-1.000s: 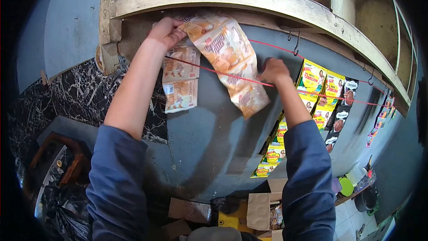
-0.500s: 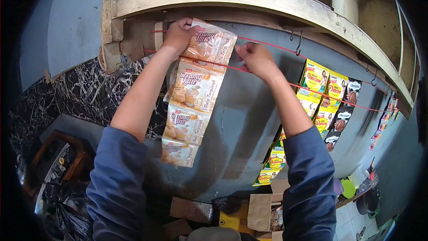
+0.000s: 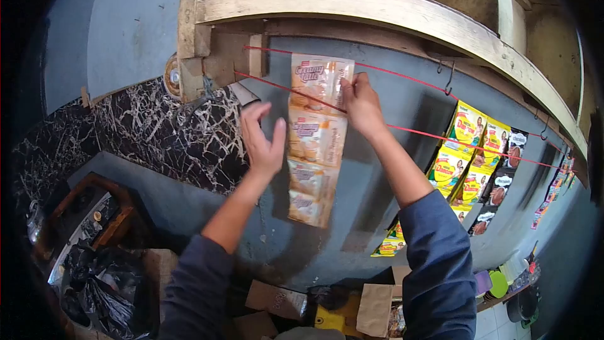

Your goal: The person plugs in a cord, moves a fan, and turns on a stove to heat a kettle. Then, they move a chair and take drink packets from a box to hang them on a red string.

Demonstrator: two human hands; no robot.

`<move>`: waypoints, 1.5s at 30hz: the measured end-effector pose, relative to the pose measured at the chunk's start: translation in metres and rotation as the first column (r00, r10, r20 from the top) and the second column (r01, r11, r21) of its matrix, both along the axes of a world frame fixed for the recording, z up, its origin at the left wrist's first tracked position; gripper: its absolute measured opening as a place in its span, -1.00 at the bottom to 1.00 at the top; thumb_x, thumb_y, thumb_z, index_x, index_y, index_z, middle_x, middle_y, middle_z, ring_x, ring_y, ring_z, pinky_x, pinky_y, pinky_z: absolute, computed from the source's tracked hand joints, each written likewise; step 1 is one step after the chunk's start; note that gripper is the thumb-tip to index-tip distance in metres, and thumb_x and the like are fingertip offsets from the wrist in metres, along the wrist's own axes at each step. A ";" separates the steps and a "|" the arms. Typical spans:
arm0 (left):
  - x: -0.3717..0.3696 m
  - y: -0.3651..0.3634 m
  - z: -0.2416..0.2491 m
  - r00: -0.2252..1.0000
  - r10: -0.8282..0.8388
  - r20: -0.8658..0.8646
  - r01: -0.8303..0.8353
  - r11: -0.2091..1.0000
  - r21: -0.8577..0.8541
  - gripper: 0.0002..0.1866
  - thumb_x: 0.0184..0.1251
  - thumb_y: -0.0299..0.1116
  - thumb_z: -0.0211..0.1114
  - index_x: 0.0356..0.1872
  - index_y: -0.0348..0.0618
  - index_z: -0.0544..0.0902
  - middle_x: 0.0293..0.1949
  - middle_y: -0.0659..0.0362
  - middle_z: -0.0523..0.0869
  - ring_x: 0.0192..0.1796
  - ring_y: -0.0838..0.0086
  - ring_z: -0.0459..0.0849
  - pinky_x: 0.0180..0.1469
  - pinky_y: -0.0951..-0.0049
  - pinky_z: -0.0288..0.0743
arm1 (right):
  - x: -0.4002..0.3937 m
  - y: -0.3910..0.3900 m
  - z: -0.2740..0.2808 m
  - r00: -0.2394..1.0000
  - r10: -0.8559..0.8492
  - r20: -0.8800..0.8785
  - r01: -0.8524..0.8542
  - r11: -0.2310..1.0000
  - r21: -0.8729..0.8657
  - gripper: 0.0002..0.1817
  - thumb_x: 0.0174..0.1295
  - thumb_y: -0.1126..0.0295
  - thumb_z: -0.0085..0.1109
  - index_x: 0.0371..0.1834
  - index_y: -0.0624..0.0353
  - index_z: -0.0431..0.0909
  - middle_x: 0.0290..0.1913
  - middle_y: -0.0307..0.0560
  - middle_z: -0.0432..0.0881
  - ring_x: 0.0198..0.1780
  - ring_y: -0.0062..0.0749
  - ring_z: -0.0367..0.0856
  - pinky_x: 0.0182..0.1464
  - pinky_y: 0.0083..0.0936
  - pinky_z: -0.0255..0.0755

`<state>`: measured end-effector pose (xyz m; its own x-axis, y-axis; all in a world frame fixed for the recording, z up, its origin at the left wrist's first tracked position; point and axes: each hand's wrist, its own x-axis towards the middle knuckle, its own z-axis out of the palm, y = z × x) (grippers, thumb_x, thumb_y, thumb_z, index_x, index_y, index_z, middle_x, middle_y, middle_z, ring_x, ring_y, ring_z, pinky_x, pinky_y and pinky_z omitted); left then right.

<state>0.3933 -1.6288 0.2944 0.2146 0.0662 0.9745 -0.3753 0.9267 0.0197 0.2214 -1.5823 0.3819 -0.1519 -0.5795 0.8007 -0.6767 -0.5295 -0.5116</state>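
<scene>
A strip of Creamy Latte sachets [image 3: 306, 140] hangs from the upper red string [image 3: 402, 78] against the grey wall. The lower red string [image 3: 261, 82] crosses in front of its top sachet. My right hand [image 3: 363, 106] pinches the strip's right edge near the top, close to where the lower string passes. Just left of the strip, my left hand [image 3: 262, 141] is open, fingers spread and pointing up, with nothing in it.
Overhead runs a wooden shelf [image 3: 352, 3] with metal hooks [image 3: 448, 82] beneath it. Yellow Dancow sachet strips [image 3: 467, 123] and dark chocolate sachets [image 3: 501, 181] hang to the right. Below are a black plastic bag [image 3: 110, 293] and cardboard boxes [image 3: 277, 299].
My left hand has let go of the strip's top and dropped down beside it. My right hand now grips the strip's right edge. The view has shifted, and the strip hangs straighter.
</scene>
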 end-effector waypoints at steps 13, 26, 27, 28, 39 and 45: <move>0.037 -0.033 -0.050 0.682 -0.686 -0.254 0.639 0.388 0.664 -0.57 -0.02 -0.46 0.29 -0.10 -0.22 0.32 -0.08 0.10 0.46 -0.03 0.43 0.44 0.02 0.44 0.30 | 0.064 -0.033 0.015 0.997 -0.015 -0.072 0.024 0.993 0.116 -0.41 0.05 0.21 0.09 -0.02 0.46 0.14 -0.22 0.33 0.50 -0.14 0.08 0.49 -0.09 -0.32 0.37; 0.078 -0.024 -0.053 0.820 -0.536 -0.200 0.537 0.603 0.589 -0.61 0.11 -0.57 0.13 -0.03 -0.24 0.23 -0.14 0.08 0.50 -0.13 0.53 0.47 -0.10 0.56 0.37 | 0.082 0.022 -0.043 0.893 -0.296 -0.340 0.130 0.891 -0.434 -0.67 -0.05 0.42 0.09 -0.16 0.23 0.36 -0.12 0.08 0.43 -0.07 -0.08 0.44 0.12 -0.11 0.16; 0.077 -0.031 -0.064 0.785 -0.569 -0.244 0.592 0.576 0.564 -0.53 0.10 -0.61 0.11 0.03 -0.21 0.15 -0.13 0.01 0.50 -0.12 0.49 0.47 -0.08 0.55 0.34 | 0.074 0.036 -0.063 0.906 -0.223 -0.359 0.040 0.891 -0.452 -0.66 -0.08 0.45 0.11 -0.17 0.20 0.37 -0.10 0.05 0.43 -0.03 -0.11 0.42 0.14 -0.12 0.13; 0.074 -0.035 -0.076 0.797 -0.541 -0.268 0.587 0.593 0.551 -0.54 0.12 -0.59 0.11 0.03 -0.21 0.15 -0.13 0.01 0.49 -0.10 0.48 0.45 -0.05 0.53 0.32 | 0.065 0.051 -0.086 0.913 -0.153 -0.378 -0.044 0.884 -0.465 -0.65 -0.11 0.47 0.13 -0.18 0.17 0.39 -0.08 0.02 0.42 0.00 -0.14 0.39 0.17 -0.13 0.10; -0.018 0.028 -0.292 0.669 0.142 -0.730 0.695 0.230 0.681 -0.43 0.13 -0.17 0.09 0.14 -0.05 0.10 0.07 0.17 0.36 0.01 0.39 0.34 0.00 0.23 0.16 | -0.125 0.258 -0.435 0.737 -0.672 -0.073 0.649 0.673 0.355 -0.76 -0.11 0.51 0.10 -0.30 0.21 0.42 -0.18 0.04 0.46 -0.11 -0.06 0.40 -0.06 -0.32 0.29; -0.175 0.185 -0.385 0.643 -0.066 -0.763 0.704 -0.341 0.623 -0.54 -0.02 -0.49 0.17 -0.04 -0.01 0.27 -0.19 0.26 0.43 -0.24 0.57 0.42 -0.29 0.61 0.32 | -0.207 0.384 -0.498 0.735 -0.600 -0.316 0.616 0.395 0.681 -0.53 -0.27 0.36 0.29 -0.19 0.11 0.40 -0.11 -0.04 0.42 0.03 -0.17 0.31 0.10 -0.13 0.08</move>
<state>0.2184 -1.4437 -0.0908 -0.1089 -0.9506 -0.2906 0.4050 -0.3094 0.8604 0.0140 -1.1984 -0.1164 -0.6960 -0.6946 0.1820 -0.6782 0.5527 -0.4843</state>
